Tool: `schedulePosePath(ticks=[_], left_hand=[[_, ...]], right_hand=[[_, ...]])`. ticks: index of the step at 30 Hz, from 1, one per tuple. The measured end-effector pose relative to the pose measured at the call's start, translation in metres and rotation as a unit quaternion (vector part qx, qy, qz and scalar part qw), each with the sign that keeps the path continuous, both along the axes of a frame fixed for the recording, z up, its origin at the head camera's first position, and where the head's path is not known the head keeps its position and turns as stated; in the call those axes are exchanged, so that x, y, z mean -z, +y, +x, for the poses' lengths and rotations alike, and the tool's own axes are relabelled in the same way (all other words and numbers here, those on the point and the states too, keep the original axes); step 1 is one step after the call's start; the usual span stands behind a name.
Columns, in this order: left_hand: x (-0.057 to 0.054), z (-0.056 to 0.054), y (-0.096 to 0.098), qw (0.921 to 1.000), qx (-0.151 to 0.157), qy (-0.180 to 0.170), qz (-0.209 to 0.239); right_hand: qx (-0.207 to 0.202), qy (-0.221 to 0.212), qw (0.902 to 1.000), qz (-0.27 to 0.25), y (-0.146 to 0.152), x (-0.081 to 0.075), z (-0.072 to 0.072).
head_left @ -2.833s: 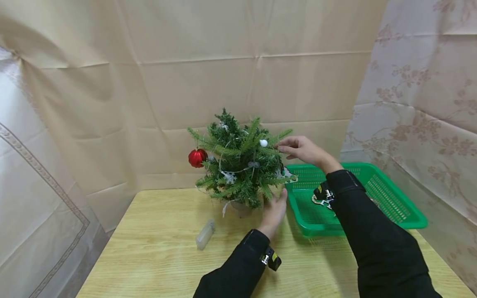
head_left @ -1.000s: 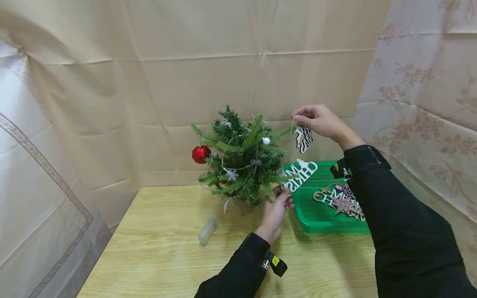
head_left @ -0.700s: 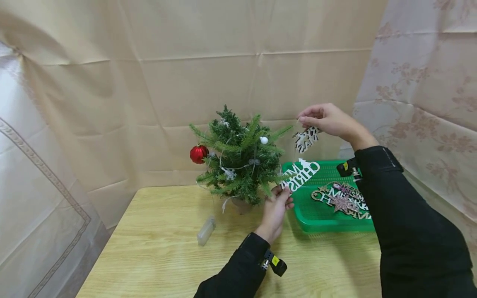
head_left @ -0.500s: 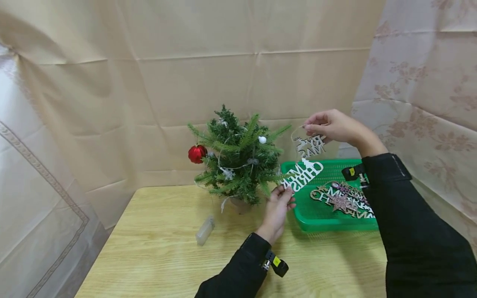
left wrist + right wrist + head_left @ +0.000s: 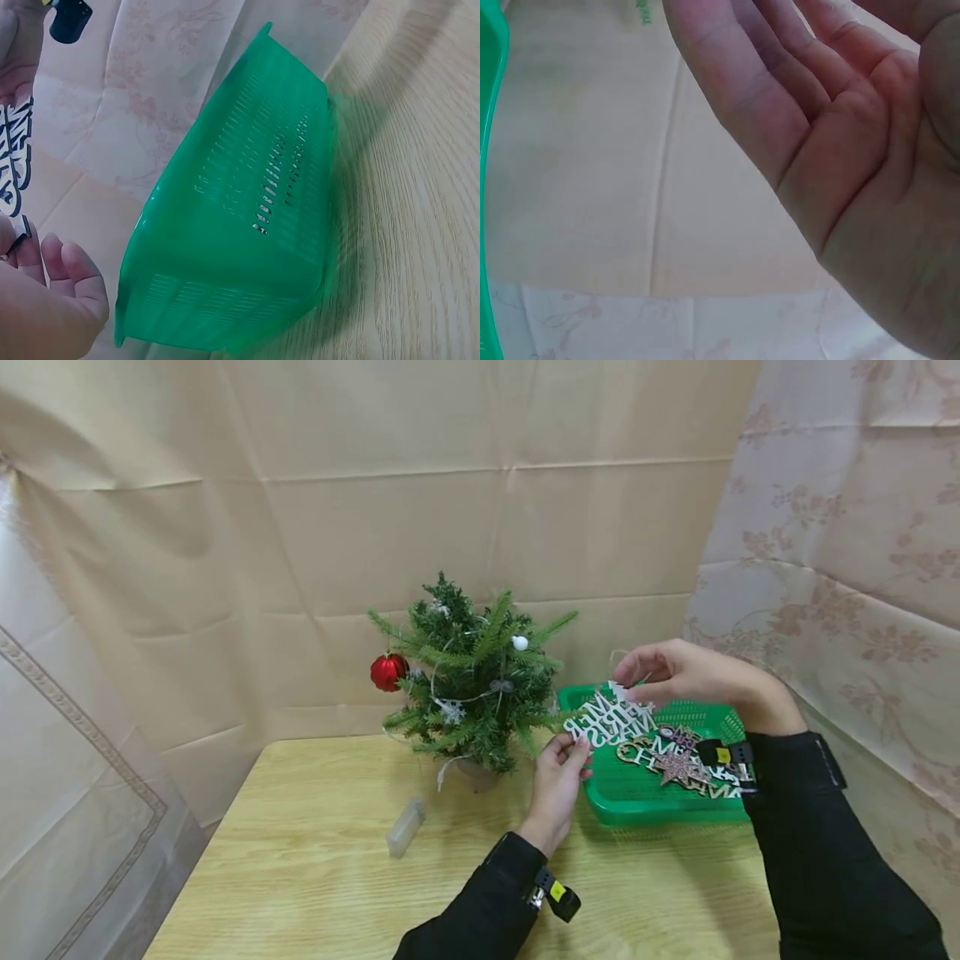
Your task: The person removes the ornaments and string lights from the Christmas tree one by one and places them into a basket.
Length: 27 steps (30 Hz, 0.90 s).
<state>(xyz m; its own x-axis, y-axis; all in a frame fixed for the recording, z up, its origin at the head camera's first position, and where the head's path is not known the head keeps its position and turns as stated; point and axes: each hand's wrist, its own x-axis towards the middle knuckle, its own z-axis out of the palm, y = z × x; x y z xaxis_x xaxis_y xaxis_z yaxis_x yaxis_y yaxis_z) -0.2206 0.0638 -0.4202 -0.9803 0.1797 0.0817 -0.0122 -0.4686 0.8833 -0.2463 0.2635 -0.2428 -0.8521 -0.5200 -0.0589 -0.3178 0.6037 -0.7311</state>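
Observation:
My left hand (image 5: 557,785) pinches the lower left end of a white cut-out lettered ornament (image 5: 592,727), tilted above the basket's near left side. My right hand (image 5: 678,677) is at the ornament's upper right, fingers bent, holding a second lettered ornament that overlaps the first. A loop of string (image 5: 618,653) shows above the right fingers. In the left wrist view both hands meet the lettering (image 5: 16,150) from opposite ends; whether the two pieces touch is unclear. The right wrist view shows only the palm (image 5: 847,142). A small artificial Christmas tree (image 5: 480,685) stands to the left.
The green plastic basket (image 5: 637,810) holds several lettered and star ornaments (image 5: 678,767). On the tree hang a red bauble (image 5: 388,672), a white ball (image 5: 520,643) and a string of lights. A clear plastic box (image 5: 406,828) lies on the wooden table (image 5: 300,860).
The right hand took a lettered ornament away from the tree's right side, then lowered it toward the one in my left hand. The left hand moved from the tree's base to hold the white lettering.

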Motion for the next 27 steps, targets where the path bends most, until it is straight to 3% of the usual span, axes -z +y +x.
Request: schedulePosePath(ticks=[8, 17, 21, 23, 25, 26, 27], left_hand=[[0.001, 0.004, 0.003, 0.9983, -0.019, 0.021, -0.052], [0.006, 0.004, 0.004, 0.9968, -0.016, 0.034, -0.07], [0.004, 0.006, 0.002, 0.9919, -0.023, 0.053, -0.114], [0.003, 0.009, -0.001, 0.9854, -0.019, 0.075, -0.152], [0.002, 0.011, -0.004, 0.9706, -0.012, 0.116, -0.21], [0.001, 0.012, -0.006, 0.958, -0.005, 0.145, -0.247], [0.001, 0.013, -0.008, 0.939, -0.001, 0.182, -0.292]], right_hand=[[0.029, 0.088, 0.9957, -0.001, 0.009, 0.024, 0.027], [0.049, 0.092, 0.9945, -0.013, 0.015, 0.031, 0.031], [0.055, 0.1, 0.9934, -0.008, 0.019, 0.028, 0.03], [0.058, 0.1, 0.9932, -0.006, 0.023, 0.025, 0.028], [0.062, 0.096, 0.9934, 0.0, 0.028, 0.022, 0.024], [0.064, 0.087, 0.9941, 0.0, 0.031, 0.021, 0.022], [0.065, 0.076, 0.995, 0.004, 0.033, 0.02, 0.018]])
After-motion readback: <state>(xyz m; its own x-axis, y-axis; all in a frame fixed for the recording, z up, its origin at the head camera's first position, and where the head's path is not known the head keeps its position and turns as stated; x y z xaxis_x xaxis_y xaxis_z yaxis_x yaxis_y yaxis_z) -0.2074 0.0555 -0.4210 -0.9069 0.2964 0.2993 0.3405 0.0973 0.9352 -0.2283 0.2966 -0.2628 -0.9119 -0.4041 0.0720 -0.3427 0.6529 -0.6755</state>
